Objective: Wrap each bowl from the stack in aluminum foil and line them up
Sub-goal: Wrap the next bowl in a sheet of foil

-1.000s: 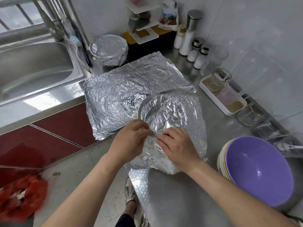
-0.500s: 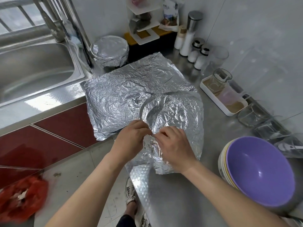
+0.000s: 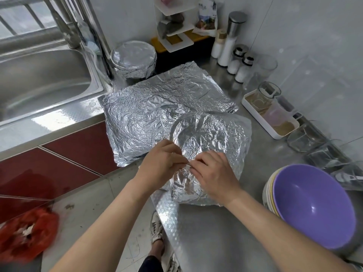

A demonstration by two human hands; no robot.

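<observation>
Hidden or unclear: the bowl [image 3: 198,134] I am working on is wholly covered. Only its round rim shows, as a raised ridge through the foil [image 3: 233,138]. I cannot tell its colour or which way up it sits. The fingertips of both hands are partly buried in creases where they meet, so the exact hold is hard to read. In the stack [image 3: 312,205] only the top purple bowl is plain. Those beneath show as thin pale rims, too close to count.

Grip: the left hand [image 3: 163,163] and right hand [image 3: 214,173] are both curled, and each pinches a fold of the foil at the bowl's near edge. The two hands touch fingertip to fingertip.

Task's thing: the covered bowl sits on the counter [image 3: 216,232], overlapping the near right corner of the flat sheets [image 3: 145,112]. Its foil is heavily crinkled. It lies loose and spread on the right side and is gathered under my hands on the near side.

One wrapped bowl [image 3: 133,59] stands at the back, just beside the sink [image 3: 39,83]. Its top is smooth and its skirt crumpled. The stack is on the right, well apart from it.
</observation>
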